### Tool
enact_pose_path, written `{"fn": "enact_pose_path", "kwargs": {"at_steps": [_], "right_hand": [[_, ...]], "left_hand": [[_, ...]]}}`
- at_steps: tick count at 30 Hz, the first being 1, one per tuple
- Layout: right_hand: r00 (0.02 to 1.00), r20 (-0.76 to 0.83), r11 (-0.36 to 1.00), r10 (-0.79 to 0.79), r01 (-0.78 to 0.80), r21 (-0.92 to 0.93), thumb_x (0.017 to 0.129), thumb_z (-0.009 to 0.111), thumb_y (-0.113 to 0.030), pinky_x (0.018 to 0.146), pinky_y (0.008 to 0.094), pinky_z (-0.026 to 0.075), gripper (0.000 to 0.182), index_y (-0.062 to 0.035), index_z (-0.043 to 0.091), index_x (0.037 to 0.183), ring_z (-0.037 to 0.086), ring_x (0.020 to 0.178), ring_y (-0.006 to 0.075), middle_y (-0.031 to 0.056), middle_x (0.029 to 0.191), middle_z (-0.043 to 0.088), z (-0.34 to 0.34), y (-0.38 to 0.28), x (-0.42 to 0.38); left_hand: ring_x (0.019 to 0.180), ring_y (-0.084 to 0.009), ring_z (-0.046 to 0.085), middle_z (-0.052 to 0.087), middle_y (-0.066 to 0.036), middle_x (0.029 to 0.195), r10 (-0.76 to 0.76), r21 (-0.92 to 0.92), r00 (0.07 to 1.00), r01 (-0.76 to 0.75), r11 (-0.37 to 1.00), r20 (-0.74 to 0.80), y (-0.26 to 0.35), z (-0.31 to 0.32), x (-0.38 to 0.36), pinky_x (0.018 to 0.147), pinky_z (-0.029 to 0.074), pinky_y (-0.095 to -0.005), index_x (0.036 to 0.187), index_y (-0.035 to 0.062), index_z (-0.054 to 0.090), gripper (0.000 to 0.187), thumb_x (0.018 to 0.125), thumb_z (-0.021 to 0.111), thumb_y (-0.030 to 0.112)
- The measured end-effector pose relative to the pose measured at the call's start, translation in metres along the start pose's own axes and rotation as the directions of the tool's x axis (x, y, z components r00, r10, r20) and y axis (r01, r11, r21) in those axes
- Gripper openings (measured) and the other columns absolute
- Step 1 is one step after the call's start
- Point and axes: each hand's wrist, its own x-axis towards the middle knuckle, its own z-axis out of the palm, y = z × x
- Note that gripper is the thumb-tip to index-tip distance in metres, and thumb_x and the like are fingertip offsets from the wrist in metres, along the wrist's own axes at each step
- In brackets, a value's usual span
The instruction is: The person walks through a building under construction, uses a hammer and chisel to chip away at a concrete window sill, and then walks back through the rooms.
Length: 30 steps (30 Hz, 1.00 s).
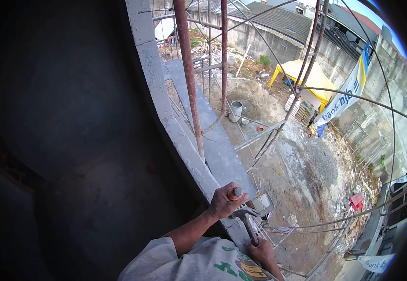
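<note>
My left hand is closed around a chisel with an orange grip. Its round grey end points up toward me, while the lower end is hidden below the fist. Just beneath, at the lower right, my right hand grips the dark handle of a claw hammer. The hammer's head lies close to the left fist, over the outer edge of the grey concrete ledge. Both hands are at the near part of this ledge.
Scaffold poles rise along the outer side, with a grey plank beside the ledge. Far below lies a yard with a metal drum, a yellow canopy and a gravel heap. A dark interior fills the left.
</note>
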Motion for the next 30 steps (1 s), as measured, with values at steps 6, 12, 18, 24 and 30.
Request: {"fn": "enact_pose_path", "kwargs": {"at_steps": [6,12,18,24,30], "right_hand": [[0.999,-0.016,1.000,-0.028,0.028,-0.006,0.077,0.066,-0.043,0.074,0.0475,0.048,0.044,0.0004,0.063,0.086,0.063,0.079,0.0426,0.0278,0.079,0.063,0.005,0.008,0.005],[1.000,0.006,1.000,-0.016,0.016,0.010,0.077,0.066,-0.042,0.074,0.0477,0.048,0.044,0.0008,0.064,0.088,0.063,0.081,0.0425,0.0281,0.080,0.064,0.004,0.009,0.005],[1.000,0.001,1.000,-0.004,0.004,-0.005,0.077,0.066,-0.042,0.075,0.0481,0.048,0.044,0.0008,0.064,0.089,0.063,0.082,0.0427,0.0282,0.082,0.064,0.002,0.004,0.003],[1.000,0.011,1.000,0.003,-0.003,0.001,0.077,0.065,-0.042,0.075,0.0479,0.048,0.044,0.0003,0.064,0.089,0.063,0.081,0.0426,0.0279,0.080,0.064,0.006,0.011,0.007],[1.000,-0.006,1.000,-0.004,0.004,0.014,0.077,0.066,-0.041,0.073,0.0462,0.049,0.043,0.0001,0.065,0.087,0.064,0.078,0.0403,0.0266,0.078,0.064,0.001,0.003,0.003]], "left_hand": [[0.068,-0.0113,0.055,0.059,-0.004,0.073,-0.021,0.025,1.000,0.020,0.999,0.011,-0.003,0.001,0.001,0.066,0.048,-0.0289,0.081,0.0060,0.056,0.022,0.081,0.074,0.020],[0.068,-0.0114,0.055,0.059,-0.004,0.073,-0.014,0.031,1.000,0.014,0.999,0.016,-0.002,0.000,0.002,0.066,0.048,-0.0292,0.081,0.0060,0.056,0.023,0.081,0.074,0.021],[0.068,-0.0113,0.055,0.060,-0.004,0.073,-0.007,0.031,1.000,0.006,0.999,0.014,-0.003,-0.001,0.004,0.066,0.048,-0.0295,0.081,0.0060,0.056,0.024,0.081,0.074,0.021],[0.068,-0.0117,0.056,0.061,-0.005,0.074,-0.018,0.050,0.999,0.016,0.999,0.028,-0.002,0.001,0.003,0.066,0.048,-0.0297,0.082,0.0061,0.056,0.024,0.081,0.074,0.021],[0.069,-0.0125,0.056,0.060,-0.005,0.074,0.012,0.077,0.999,-0.015,0.997,0.043,0.000,0.003,0.004,0.066,0.048,-0.0300,0.082,0.0062,0.056,0.023,0.080,0.074,0.021]]}}
